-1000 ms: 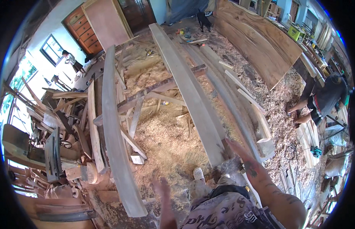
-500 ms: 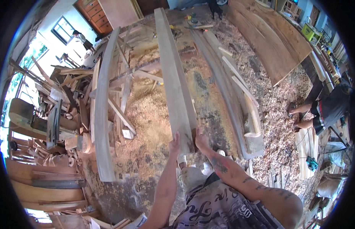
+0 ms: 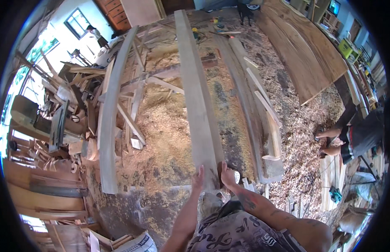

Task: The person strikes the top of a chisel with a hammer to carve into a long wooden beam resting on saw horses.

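A long, thick wooden beam (image 3: pixel 195 84) stretches away from me down the middle of the head view, its near end close to my body. Against its left edge, close to that end, my left hand (image 3: pixel 197 178) holds on, thumb up and the other fingers mostly hidden. On the opposite edge my right hand (image 3: pixel 229 174) grips it with the fingers curled at the side and the thumb along the top. A dark patch marks the wood between my hands.
To the left runs a curved plank (image 3: pixel 109 122) beside a heap of offcuts (image 3: pixel 83 105). Several boards (image 3: pixel 245 96) lie to the right, near a wide slab (image 3: pixel 304 46). Wood shavings (image 3: pixel 304 126) cover the floor. Another person (image 3: pixel 358 134) is at the right, one more far left. A black dog (image 3: pixel 245 14) stands far off.
Both hands and the beam's near end sit lower in the view, nearer my body. My grip on the beam's two edges looks much the same. The surroundings have shifted slightly.
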A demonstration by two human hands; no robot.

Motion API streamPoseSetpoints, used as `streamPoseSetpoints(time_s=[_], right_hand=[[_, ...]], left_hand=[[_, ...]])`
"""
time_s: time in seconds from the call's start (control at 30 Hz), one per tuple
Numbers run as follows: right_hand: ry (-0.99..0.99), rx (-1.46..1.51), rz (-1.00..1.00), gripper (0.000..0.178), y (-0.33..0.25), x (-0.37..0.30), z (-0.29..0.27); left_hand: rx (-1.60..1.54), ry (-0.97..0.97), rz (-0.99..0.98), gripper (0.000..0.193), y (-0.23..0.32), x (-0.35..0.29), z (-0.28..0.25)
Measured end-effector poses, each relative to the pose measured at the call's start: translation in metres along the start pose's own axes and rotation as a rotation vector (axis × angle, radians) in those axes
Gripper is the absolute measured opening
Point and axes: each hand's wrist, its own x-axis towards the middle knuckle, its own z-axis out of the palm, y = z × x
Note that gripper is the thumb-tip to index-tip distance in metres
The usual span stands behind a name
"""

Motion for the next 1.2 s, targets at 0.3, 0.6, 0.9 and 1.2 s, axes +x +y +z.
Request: streamPoseSetpoints(time_s=[0.3, 0.6, 0.9, 1.2], right_hand=[[-0.043, -0.141, -0.069, 0.076, 0.036, 0.005, 0.015], [-0.384, 0.453, 0.041, 0.083, 0.007, -0.058, 0.022], [-0.693, -0.051, 0.015, 0.079, 0.03, 0.031, -0.006], [-0.875, -0.34, -0.122, 0.068, -0.005, 0.1, -0.125]], left_hand=[[-0.679, 0.399, -0.062, 0.073, 0.051, -0.065, -0.036], [-0.792, 0.176, -0.297, 0.089, 0.068, -0.157, -0.095], [-0.883, 0.292, -0.339, 0.087, 0.065, -0.138, -0.076], [0.307, 0.783, 0.346, 0.063, -0.004, -0.096, -0.001]])
